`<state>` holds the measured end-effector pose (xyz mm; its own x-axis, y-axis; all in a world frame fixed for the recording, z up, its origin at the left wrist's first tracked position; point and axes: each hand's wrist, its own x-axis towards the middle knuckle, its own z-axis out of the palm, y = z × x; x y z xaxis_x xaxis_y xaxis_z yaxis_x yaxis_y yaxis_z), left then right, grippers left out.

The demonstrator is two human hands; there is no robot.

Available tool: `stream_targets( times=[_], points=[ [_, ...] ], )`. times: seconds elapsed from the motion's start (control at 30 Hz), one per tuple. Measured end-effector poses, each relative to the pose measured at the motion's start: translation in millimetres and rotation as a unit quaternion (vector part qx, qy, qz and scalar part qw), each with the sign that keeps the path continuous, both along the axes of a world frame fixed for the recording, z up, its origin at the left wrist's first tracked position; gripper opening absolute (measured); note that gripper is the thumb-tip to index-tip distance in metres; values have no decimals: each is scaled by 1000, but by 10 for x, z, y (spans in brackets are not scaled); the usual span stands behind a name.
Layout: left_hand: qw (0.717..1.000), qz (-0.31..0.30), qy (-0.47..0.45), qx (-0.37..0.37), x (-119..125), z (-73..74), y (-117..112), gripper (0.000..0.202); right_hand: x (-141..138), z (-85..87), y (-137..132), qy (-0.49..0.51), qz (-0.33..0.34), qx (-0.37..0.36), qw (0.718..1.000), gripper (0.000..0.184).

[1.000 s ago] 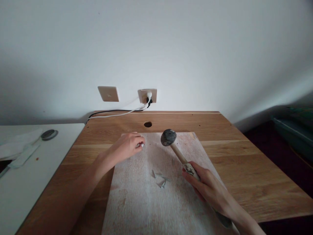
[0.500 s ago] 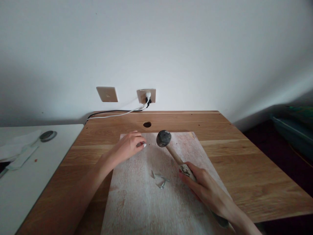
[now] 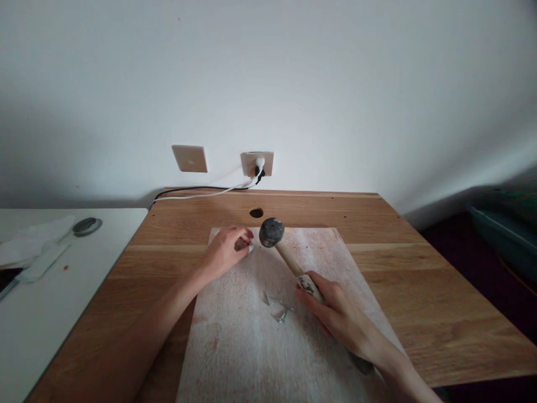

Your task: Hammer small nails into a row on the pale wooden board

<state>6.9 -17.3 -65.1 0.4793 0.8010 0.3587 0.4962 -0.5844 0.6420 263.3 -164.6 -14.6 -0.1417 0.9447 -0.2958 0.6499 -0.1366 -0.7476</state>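
My right hand (image 3: pixel 333 305) is wrapped round the handle of a rubber mallet (image 3: pixel 272 232). Its dark round head is raised above the far part of a pale, whitewashed board (image 3: pixel 226 336), just right of my left hand (image 3: pixel 230 249). The left fingers are pinched together near the board's far left corner; a small whitish bit shows at their tips, too small to name. Several loose metal nails (image 3: pixel 280 313) lie mid-board between the hands. Along the far part runs a row of small dark dots (image 3: pixel 307 247), whether holes or nail heads I cannot tell.
The board lies on a wooden desk (image 3: pixel 436 302) with a round cable hole (image 3: pixel 256 212). Behind, a wall socket (image 3: pixel 257 163) holds plugs with white and black cables (image 3: pixel 201 193). At left a white table (image 3: pixel 46 330) carries a tape roll (image 3: pixel 86 226) and white sheets (image 3: pixel 37 240).
The mallet head has moved left, closer to my left hand, and slightly up, with my right hand following. My left hand keeps its pinch at nearly the same place. The view has shifted slightly.
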Motion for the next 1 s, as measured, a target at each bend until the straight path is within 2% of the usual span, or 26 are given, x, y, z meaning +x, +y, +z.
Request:
stream_targets(
  times=[0.23,0.53,0.73,1.0],
  points=[
    [1000,-9,-5,19,15,-11,16,26,-52,30,65,0,20,-2,1000,36],
    [999,21,-35,-31,29,-2,-10,38,-107,3,65,14,8,-8,1000,37],
    [999,31,-15,-11,46,-10,-18,36,-137,13,69,26,6,-13,1000,35],
    [999,32,-20,-6,44,-58,-1,44,-153,14,54,19,-2,-15,1000,37]
  ],
)
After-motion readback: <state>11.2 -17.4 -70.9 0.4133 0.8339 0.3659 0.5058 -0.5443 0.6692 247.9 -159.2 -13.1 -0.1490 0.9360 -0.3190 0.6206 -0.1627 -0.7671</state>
